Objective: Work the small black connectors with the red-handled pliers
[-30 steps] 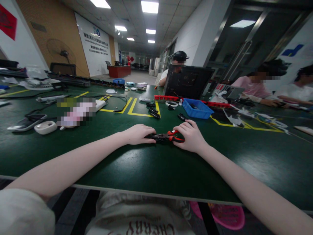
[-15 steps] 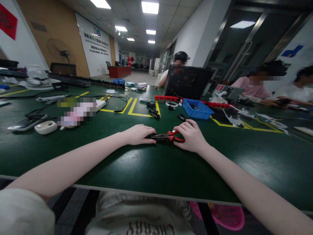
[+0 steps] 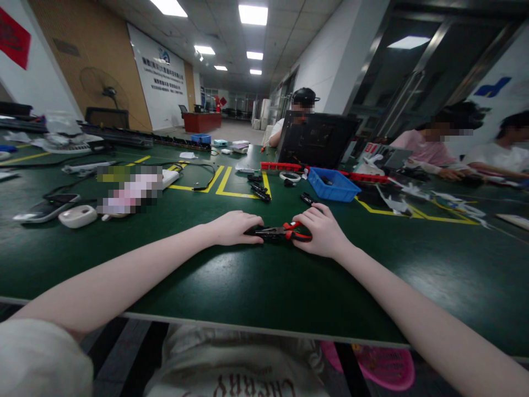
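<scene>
Head view: nearer the person than the blue tray (image 3: 336, 191), the left hand (image 3: 235, 227) has its fingers pinching a black part (image 3: 269, 237); the right hand (image 3: 324, 231) grasps pliers (image 3: 288, 230), jaws against that part. Work appears unfinished; loose black pieces (image 3: 260, 191) lie left of the tray.

I've got pliers (image 3: 286, 227) near dial centre of my feed: red-and-black handles spread toward 3 o'clock, grey metal nose pointing 9 o'clock. I see a slim black part (image 3: 270, 237) right at the nose, also lengthwise, 9-o'clock end hidden; can't tell if jaws grip it.
</scene>
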Tool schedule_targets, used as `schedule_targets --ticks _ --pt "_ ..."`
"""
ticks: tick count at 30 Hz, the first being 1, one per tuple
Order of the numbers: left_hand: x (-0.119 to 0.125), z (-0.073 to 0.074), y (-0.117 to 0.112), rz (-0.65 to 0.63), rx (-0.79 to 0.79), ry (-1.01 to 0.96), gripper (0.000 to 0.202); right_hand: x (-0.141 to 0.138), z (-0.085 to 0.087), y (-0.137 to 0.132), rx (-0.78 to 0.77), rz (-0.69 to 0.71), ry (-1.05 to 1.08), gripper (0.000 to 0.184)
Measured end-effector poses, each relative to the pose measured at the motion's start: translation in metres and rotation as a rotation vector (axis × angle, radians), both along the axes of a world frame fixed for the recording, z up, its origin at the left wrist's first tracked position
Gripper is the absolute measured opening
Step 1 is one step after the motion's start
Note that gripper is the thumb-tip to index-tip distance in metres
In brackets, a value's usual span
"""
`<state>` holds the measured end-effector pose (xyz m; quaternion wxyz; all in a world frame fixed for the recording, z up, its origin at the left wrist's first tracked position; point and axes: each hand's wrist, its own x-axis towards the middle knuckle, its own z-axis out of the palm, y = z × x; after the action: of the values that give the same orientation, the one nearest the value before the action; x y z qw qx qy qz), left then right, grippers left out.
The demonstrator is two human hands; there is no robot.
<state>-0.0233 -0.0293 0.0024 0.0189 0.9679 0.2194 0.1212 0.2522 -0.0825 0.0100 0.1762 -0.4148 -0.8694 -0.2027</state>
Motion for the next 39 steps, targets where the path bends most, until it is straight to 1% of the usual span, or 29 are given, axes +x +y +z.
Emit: schedule_targets --ticks 7,12,15,21,26,33,39 --pt "-0.0001 0.0007 0.0001 -0.006 -0.022 0.004 0.038 0.0013 0.001 0.0001 -0.065 -0.005 -0.017 0.031" --pt "0.0 0.0005 0.0004 -0.011 -0.027 -0.003 0.038 0.0009 0.0017 -0.0009 -0.032 -0.004 -0.004 0.032" --pt "0.0 0.0001 0.0008 -0.017 -0.028 -0.002 0.037 0.0013 0.0001 -0.0007 -0.03 -0.017 0.009 0.034" --pt "-0.0004 0.0001 0.0005 -0.018 -0.011 0.006 0.037 0.0027 -0.0046 -0.0008 -0.092 -0.017 0.065 0.034" --pt "0.0 0.001 0.0005 -0.017 0.023 0.047 0.038 0.0033 -0.0052 -0.0015 -0.046 -0.006 0.034 0.033" --pt "0.0002 0.0015 0.0 -0.01 0.019 0.048 0.04 0.0025 -0.0028 -0.0024 0.005 -0.024 -0.011 0.035" --pt "0.0004 0.0021 -0.0005 0.001 0.005 0.048 0.039 0.0024 -0.0028 -0.0025 -0.021 -0.021 -0.011 0.035"
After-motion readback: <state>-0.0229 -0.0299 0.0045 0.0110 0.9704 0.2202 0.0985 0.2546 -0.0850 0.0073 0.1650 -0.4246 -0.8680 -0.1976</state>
